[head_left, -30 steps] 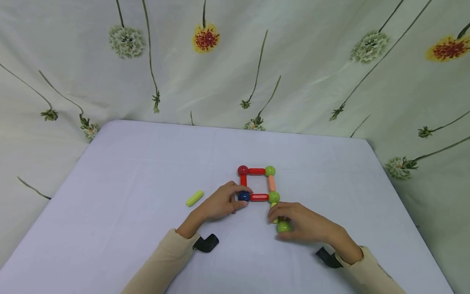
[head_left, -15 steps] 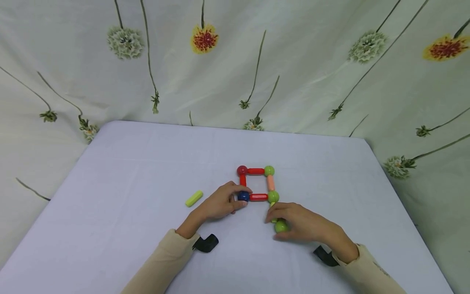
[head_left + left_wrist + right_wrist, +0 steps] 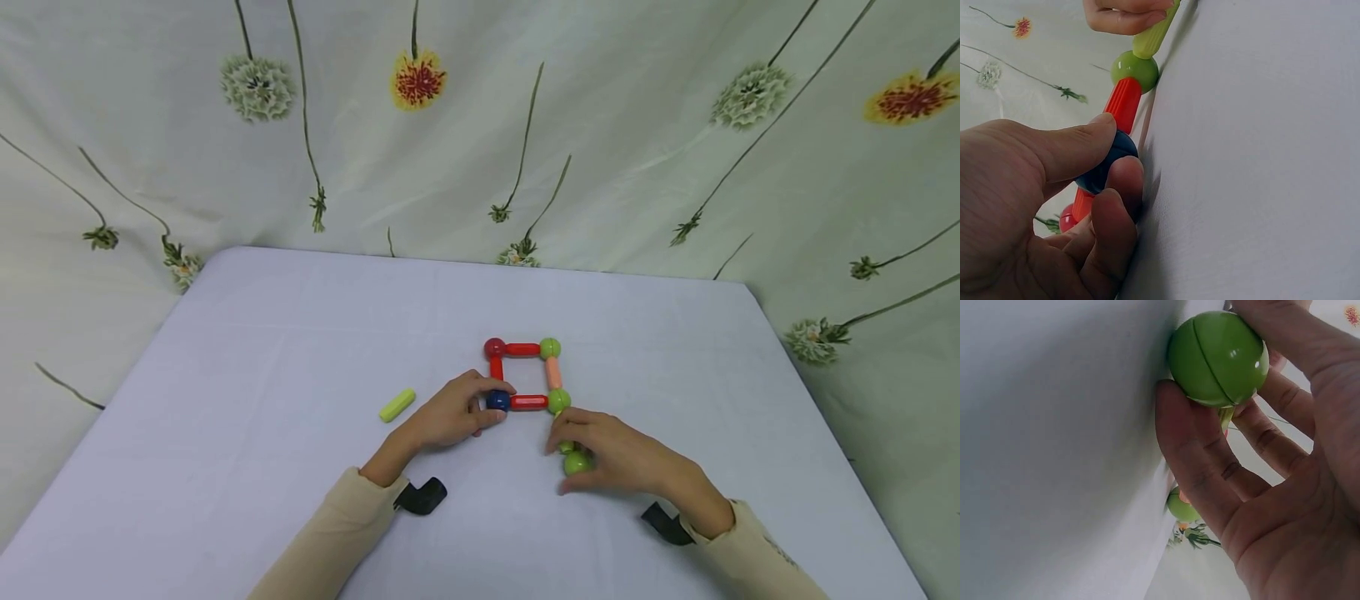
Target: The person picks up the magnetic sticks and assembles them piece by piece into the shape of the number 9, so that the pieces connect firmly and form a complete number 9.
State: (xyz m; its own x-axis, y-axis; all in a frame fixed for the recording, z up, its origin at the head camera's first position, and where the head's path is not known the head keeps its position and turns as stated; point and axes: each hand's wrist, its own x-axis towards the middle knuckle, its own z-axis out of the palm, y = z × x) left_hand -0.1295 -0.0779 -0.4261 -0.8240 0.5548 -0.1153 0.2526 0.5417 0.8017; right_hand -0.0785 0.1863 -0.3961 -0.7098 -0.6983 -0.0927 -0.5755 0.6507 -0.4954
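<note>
Right hand [image 3: 622,458] has crept slightly up-frame since a second ago, its green ball [image 3: 576,462] and yellow-green rod now closer to the square's lower-right green ball [image 3: 558,401]; fingers curl round that ball. Left hand [image 3: 450,414] unchanged, pinching the blue ball [image 3: 497,401] at the square's lower-left corner. Square of red and peach rods lies flat at centre of the counter [image 3: 300,350] (spare yellow-green rod [image 3: 397,405] lies left of it).

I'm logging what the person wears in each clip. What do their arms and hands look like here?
Both arms wear long beige sleeves, left sleeve and right sleeve. A black strap-mounted device sits at each wrist. The left hand and right hand are bare, with no gloves.
</note>
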